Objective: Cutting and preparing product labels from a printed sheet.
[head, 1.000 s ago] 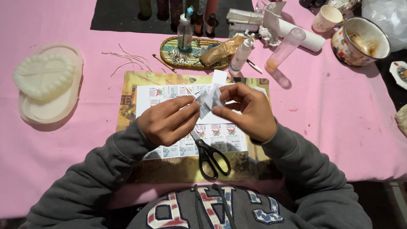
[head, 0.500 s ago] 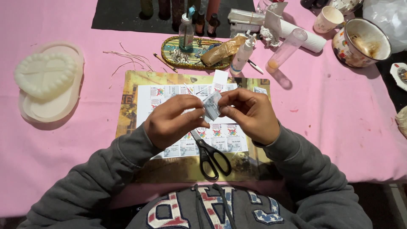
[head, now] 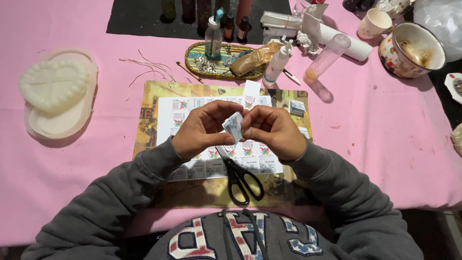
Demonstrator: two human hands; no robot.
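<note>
My left hand (head: pixel 204 129) and my right hand (head: pixel 273 131) meet over the middle of the table, and both pinch a small folded paper piece (head: pixel 233 126) between their fingertips. Beneath them lies a white printed sheet of small coloured pictures (head: pixel 192 108) on a yellowish mat (head: pixel 149 115). Black-handled scissors (head: pixel 240 179) rest shut on the sheet just below my hands. A small cut paper piece (head: pixel 297 107) lies on the mat to the right, and a paper strip (head: pixel 250 90) lies at the sheet's top edge.
A white heart-shaped mould (head: pixel 55 86) sits at the left on the pink tablecloth (head: pixel 385 154). An oval tray (head: pixel 222 61) with a bottle and brown paper is behind the mat. A clear tube (head: pixel 327 58), a paper roll, a cup and a patterned mug (head: pixel 413 50) stand at back right.
Both hands have drawn closer together and slightly nearer to me, working the small paper piece between the fingertips. The scissors and the sheet have stayed put.
</note>
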